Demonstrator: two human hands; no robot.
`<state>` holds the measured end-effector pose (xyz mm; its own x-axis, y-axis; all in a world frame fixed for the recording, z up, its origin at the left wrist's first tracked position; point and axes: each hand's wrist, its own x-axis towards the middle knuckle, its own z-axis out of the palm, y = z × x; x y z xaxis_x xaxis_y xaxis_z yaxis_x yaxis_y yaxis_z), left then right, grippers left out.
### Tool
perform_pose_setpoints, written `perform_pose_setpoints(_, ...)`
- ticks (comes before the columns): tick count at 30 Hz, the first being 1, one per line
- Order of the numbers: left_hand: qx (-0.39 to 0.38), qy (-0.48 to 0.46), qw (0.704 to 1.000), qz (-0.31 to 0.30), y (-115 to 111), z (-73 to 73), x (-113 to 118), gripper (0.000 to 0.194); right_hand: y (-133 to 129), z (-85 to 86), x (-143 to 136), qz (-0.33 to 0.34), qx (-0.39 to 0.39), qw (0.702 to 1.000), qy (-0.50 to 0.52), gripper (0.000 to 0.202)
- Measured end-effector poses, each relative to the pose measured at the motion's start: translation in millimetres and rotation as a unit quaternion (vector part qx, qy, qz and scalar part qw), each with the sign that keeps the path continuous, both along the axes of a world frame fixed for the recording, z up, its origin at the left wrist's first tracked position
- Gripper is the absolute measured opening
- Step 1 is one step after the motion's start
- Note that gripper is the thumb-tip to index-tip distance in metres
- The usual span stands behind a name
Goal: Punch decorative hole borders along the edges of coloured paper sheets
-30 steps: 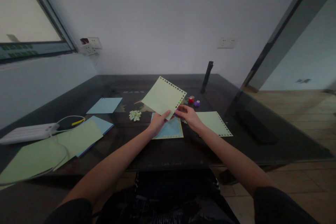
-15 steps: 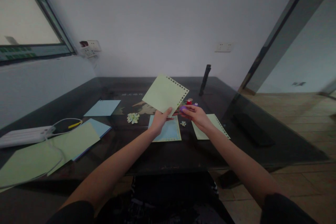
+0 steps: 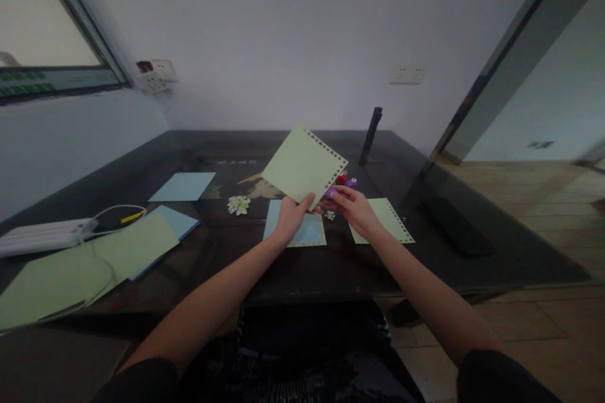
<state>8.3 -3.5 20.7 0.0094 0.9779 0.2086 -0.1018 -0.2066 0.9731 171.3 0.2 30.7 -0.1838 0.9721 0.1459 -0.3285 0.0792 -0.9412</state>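
My left hand (image 3: 290, 220) pinches the near corner of a pale green paper sheet (image 3: 300, 167), held tilted above the table. Square-looking holes run along the sheet's right edge. My right hand (image 3: 355, 209) is closed around a small purple craft punch (image 3: 329, 192), which is at the sheet's lower right edge; whether the paper sits in its slot is hidden. Below the hands lies a light blue sheet (image 3: 309, 233) with a patterned border. A few small paper cutouts (image 3: 329, 215) lie beside it. Another green sheet (image 3: 385, 220), with holes down one side, rests under my right wrist.
A red punch (image 3: 341, 179) and another purple punch (image 3: 352, 182) stand behind my right hand. At left are a cutout pile (image 3: 239, 204), a blue sheet (image 3: 183, 186), green paper (image 3: 108, 252), and a white power strip (image 3: 45, 237). A black upright object (image 3: 371, 135) stands at the back.
The green sheet and both hands have shifted slightly to the right in the view. The hold on the sheet and on the purple punch looks the same.
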Motion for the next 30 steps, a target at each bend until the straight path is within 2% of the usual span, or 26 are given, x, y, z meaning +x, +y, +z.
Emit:
perform_pose_setpoints(14,0.035,0.062,0.997,0.042,5.4,-5.3,-1.6,0.032,-2.2,0.0,0.6,-0.003,0.004,1.0,-0.006,0.036)
perform_pose_setpoints(30,0.053,0.1,0.993,0.027,-0.4,-0.6,-0.4,0.026,-3.9,0.6,-2.7,-0.032,-0.008,0.999,-0.018,0.038)
